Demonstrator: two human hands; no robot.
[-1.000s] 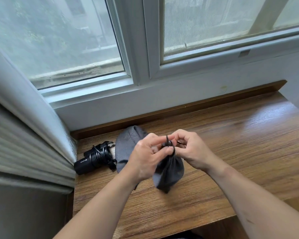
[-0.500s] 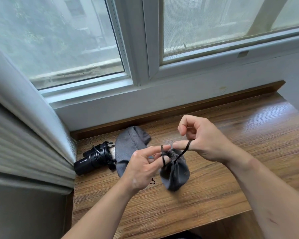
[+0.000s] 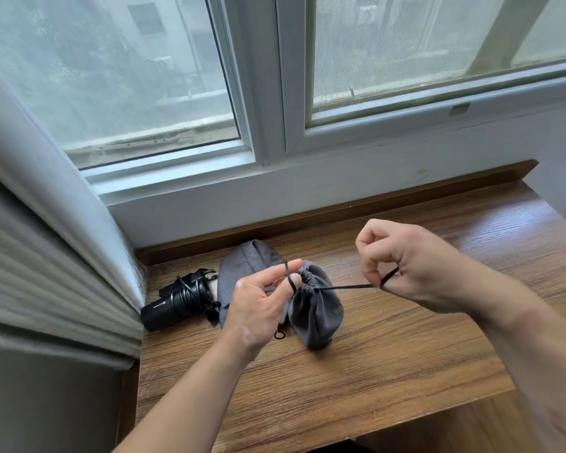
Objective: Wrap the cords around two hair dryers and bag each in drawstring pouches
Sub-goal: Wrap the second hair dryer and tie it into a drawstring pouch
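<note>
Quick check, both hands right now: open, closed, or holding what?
Left hand: pinches the drawstring at the gathered mouth of the grey pouch.
Right hand: pinches the drawstring's other end, taut.

It looks like a room in a home: a wood-grain table (image 3: 389, 371) sits right below a white-framed window (image 3: 265, 93), a pale pleated curtain (image 3: 40, 263) hangs to the window's left, and a building (image 3: 147, 24) shows beyond its glass.

Two grey pouches (image 3: 314, 308) (image 3: 242, 266), one black hair dryer (image 3: 177, 302), one wooden table (image 3: 406, 354) — and two hands (image 3: 258, 308) (image 3: 415, 269).
</note>
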